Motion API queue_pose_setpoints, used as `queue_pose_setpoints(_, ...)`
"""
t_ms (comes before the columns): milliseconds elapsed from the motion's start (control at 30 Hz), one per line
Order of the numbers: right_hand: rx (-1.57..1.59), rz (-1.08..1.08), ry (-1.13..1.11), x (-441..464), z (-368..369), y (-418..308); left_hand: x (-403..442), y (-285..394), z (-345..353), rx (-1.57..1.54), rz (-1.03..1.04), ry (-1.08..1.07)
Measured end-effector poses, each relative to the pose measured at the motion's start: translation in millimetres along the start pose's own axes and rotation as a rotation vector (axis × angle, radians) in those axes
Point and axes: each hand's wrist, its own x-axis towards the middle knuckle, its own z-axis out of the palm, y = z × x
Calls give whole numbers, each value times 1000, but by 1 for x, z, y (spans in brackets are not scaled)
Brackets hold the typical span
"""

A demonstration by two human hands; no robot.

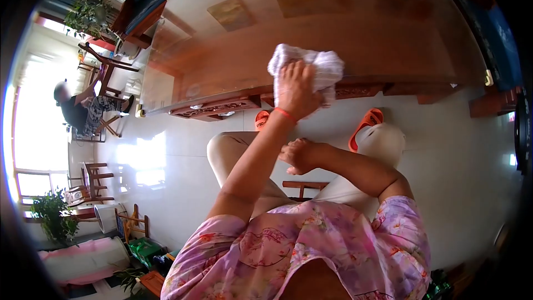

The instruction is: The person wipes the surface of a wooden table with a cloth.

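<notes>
My left hand (297,89), with a red string at the wrist, lies palm down on a bunched white striped cloth (327,69), pressing and gripping it. The cloth rests at the near edge of a glossy brown wooden table (233,61), and part of it hangs over that edge. My right hand (301,155) is curled into a loose fist above my lap, apart from the table. Nothing shows sticking out of its fingers; its palm is hidden.
Carved panels (222,108) run below the tabletop near my knees. Orange slippers (366,125) are on the tiled floor (444,166). Blue-cushioned seats (491,39) flank the table. At the left, a person (83,108) sits by wooden chairs (111,72) and potted plants (55,214).
</notes>
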Motion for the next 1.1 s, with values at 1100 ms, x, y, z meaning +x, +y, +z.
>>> queue_pose_setpoints(1100,68,131,162,36,-59,37,-2,-387,-124,284,-671,31)
